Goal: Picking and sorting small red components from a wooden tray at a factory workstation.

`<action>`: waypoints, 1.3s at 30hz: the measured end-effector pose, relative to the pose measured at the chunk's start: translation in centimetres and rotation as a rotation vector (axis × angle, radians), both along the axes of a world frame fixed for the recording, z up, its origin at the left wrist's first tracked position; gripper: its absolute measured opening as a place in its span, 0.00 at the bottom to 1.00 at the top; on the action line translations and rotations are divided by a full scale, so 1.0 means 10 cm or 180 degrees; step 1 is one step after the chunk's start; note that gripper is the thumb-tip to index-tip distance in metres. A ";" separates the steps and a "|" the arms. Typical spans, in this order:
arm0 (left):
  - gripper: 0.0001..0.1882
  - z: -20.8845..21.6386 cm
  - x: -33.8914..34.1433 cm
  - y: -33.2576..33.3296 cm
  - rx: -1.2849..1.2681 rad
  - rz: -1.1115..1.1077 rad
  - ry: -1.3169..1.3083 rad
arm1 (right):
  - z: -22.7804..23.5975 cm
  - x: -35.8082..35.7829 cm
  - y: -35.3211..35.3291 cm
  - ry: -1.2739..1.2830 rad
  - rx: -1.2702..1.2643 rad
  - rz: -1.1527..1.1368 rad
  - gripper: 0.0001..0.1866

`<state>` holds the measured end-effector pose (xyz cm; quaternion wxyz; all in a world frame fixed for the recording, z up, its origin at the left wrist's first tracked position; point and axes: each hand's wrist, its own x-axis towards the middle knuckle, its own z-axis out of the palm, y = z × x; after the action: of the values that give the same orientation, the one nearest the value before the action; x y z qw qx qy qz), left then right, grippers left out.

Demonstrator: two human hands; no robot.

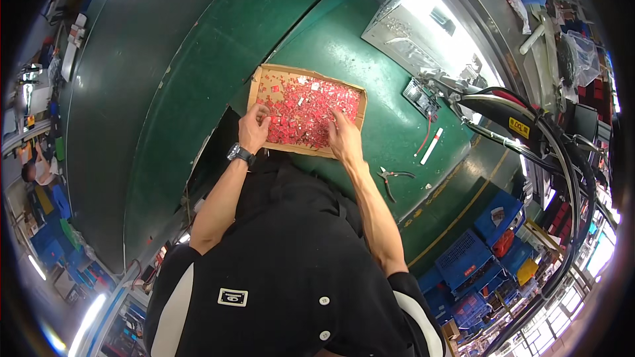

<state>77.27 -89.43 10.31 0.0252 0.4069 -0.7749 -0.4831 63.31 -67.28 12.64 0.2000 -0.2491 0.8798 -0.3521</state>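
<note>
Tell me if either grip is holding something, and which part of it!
I can't tell: the left grip and right grip are both over the small red pieces in the cardboard box, but anything pinched is too small to make out.

Room to pass lay between the left hand (253,128) and right hand (346,139), above the cardboard box (269,78). Rightward, pliers (386,174), a white stick (432,146) and, farther out, hoses (497,99) obstructed.

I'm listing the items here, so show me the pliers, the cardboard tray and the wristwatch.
Pliers (386,174): head view, near the pivot.
Cardboard tray (362,107): head view, on its right-hand wall.
Wristwatch (235,151): head view, on the dial.
</note>
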 end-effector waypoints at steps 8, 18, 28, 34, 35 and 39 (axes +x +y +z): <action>0.07 -0.02 -0.06 0.01 -0.0947 -0.0458 0.0391 | -0.69 -0.34 -0.73 0.1383 0.0641 0.0656 0.17; 0.08 0.07 0.08 0.02 -0.0062 -0.0211 0.0241 | -0.45 0.04 -0.58 0.0342 0.0133 0.0820 0.08; 0.21 0.11 0.18 -0.27 -0.1255 -0.0210 0.0364 | -0.50 0.39 -0.70 0.1183 0.0293 0.1858 0.19; 0.29 0.03 0.43 -0.30 -0.1222 -0.0297 0.0039 | -0.34 0.05 -0.31 0.0775 0.0279 -0.0275 0.23; 0.27 0.16 0.35 -0.29 -0.1360 -0.0559 0.0165 | -0.39 -0.05 -0.30 0.0655 0.0602 -0.0808 0.24; 0.21 0.28 0.15 -0.19 -0.1567 -0.1281 0.0556 | -0.39 -0.36 -0.33 0.0492 0.1032 -0.1050 0.23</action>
<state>78.77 -91.38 13.14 0.0932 0.1843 -0.9282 -0.3096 59.67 -70.60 8.69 0.1093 -0.0929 0.9662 -0.2142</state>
